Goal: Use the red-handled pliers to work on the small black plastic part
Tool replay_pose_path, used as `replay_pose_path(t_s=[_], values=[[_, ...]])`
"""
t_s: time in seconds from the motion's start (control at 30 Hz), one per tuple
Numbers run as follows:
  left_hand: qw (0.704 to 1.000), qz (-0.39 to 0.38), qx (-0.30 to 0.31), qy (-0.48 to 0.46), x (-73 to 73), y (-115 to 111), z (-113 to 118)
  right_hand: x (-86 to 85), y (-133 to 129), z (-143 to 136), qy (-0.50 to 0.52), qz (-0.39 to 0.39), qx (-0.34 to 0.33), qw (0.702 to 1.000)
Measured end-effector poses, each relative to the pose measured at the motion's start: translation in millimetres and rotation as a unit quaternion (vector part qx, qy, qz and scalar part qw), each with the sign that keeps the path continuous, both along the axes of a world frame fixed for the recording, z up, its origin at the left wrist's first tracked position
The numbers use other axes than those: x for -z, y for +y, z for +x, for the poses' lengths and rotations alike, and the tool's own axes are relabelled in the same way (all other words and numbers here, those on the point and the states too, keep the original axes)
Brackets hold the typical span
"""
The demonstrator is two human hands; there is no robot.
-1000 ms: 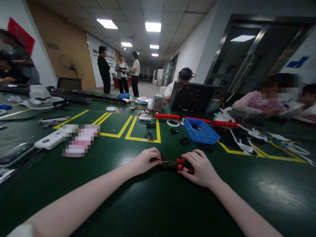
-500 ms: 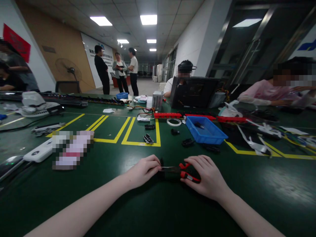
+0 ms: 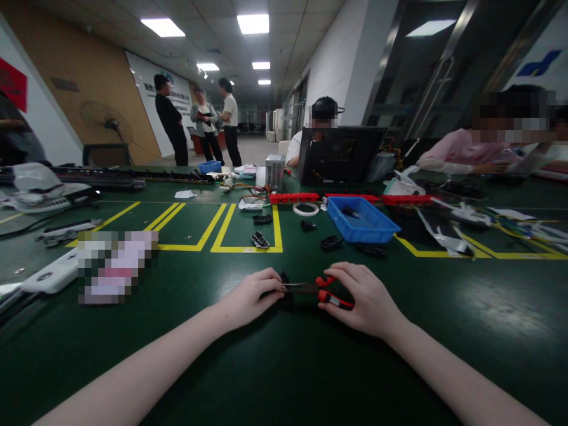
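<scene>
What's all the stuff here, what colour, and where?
table: 1, green, across the front
pliers: 1, red and dark, near middle
small dark piece: 1, dark, at the pliers' tips
loose parts: 5+, black, mid-table
trays: 2, blue, right and far back
ring: 1, white, left of near tray
strips: 3+, red, behind ring
tape outlines: several, yellow, on table
device: 1, white, left
blurred item: 1, pinkish, left
panel: 1, black, far side
fan: 1, dark, back left
lights: 5+, white, ceiling
people: 6+, mixed clothes, beyond
jumbled bits: uncountable, mixed colours, table edges
left grip: 1, bare, on small dark piece
right grip: 1, bare, on pliers
</scene>
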State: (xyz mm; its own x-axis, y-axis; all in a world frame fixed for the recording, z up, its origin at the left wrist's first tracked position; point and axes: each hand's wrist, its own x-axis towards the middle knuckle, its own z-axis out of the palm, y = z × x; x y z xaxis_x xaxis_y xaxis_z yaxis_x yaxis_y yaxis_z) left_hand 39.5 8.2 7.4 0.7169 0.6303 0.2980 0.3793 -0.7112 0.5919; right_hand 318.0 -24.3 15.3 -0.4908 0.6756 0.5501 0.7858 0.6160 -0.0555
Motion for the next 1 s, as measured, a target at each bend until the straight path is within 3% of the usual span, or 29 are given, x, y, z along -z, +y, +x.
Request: replay_pose_path(t_s=[0.3,0.77,1.0], values=[[0.996,0.067,-0.047,0.047,5.0,-1,-2,2.9,-3,-2,0.013,-0.017,-0.009,1.0],[0.998,0.036,-0.041,-0.007,12.3,5,-1,3.1,-1,-1,-0.021,-0.015,-0.011,1.0],[0.998,0.013,-0.068,-0.012,10.9,6,-2,4.5,-1,-2,-0.032,-0.014,-0.007,0.999]])
